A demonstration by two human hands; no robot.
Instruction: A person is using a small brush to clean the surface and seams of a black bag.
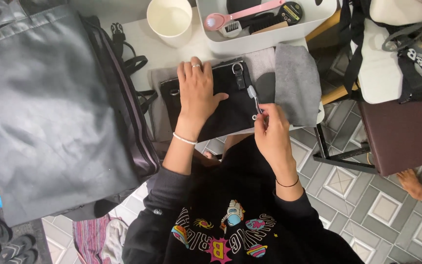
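Nearest the camera, the person's black printed sweatshirt [230,230] is filling the lower middle of the view, with both bare forearms reaching up toward twelve o'clock. At nine o'clock a big dark grey bag [50,112] is lying across the white worktop [145,44], its black straps trailing beside it. At the centre a black zip pouch [230,107] is lying flat on a grey cloth [296,88] that is spreading out toward three o'clock. At one o'clock a white tray [264,41] is holding a pink-handled brush [242,14] and a small round tin [290,12], and at twelve o'clock a white cup [170,20] is standing just beside the tray. The left hand [199,93] is pressing flat on the pouch, fingers spread and together pointing at twelve o'clock, a ring on one finger. The right hand [271,128], at the pouch's four o'clock corner, is pinching a small toothbrush [254,97] in a tight grip, its head touching the pouch near the zip pull.
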